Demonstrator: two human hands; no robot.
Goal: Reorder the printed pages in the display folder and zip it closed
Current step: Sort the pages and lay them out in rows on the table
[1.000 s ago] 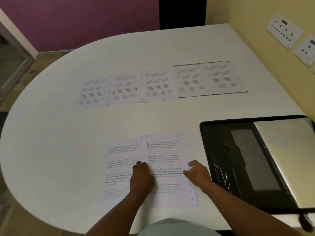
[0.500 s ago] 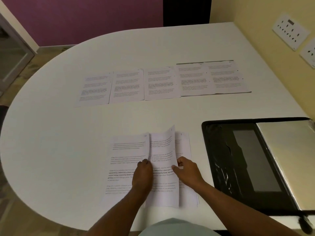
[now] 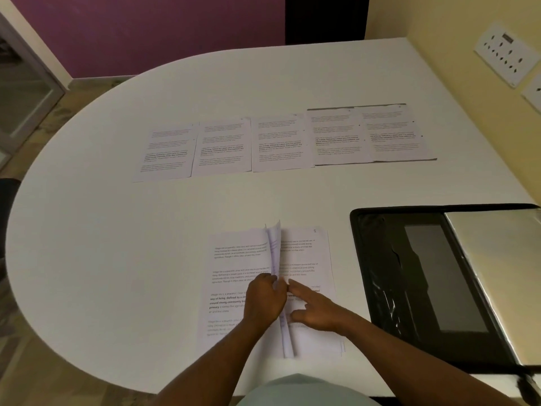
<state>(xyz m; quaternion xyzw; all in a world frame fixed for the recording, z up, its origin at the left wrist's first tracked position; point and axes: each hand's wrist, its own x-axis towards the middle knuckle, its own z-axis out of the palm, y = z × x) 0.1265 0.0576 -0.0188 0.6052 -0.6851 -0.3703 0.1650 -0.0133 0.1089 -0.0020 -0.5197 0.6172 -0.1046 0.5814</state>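
Note:
Two piles of printed pages lie near the table's front edge: a left pile (image 3: 234, 265) and a right pile (image 3: 310, 253). Between them one sheet (image 3: 275, 247) stands almost on edge, mid-turn. My left hand (image 3: 263, 300) pinches that sheet at its lower middle. My right hand (image 3: 316, 309) rests on the right pile with fingers stretched out, index tip beside the sheet. A row of several printed pages (image 3: 281, 142) lies across the far middle of the table. The black display folder (image 3: 380, 273) lies open at the right, its clear sleeves showing.
The white table (image 3: 117, 230) has a rounded left edge. A yellow wall with white socket plates (image 3: 506, 54) runs along the right. A purple wall stands behind. Bare tabletop separates the far row from the near piles.
The top sheet of the right pile has been lifted and swung leftward until it stands nearly on edge. My left hand now pinches it; my right hand has flattened onto the right pile.

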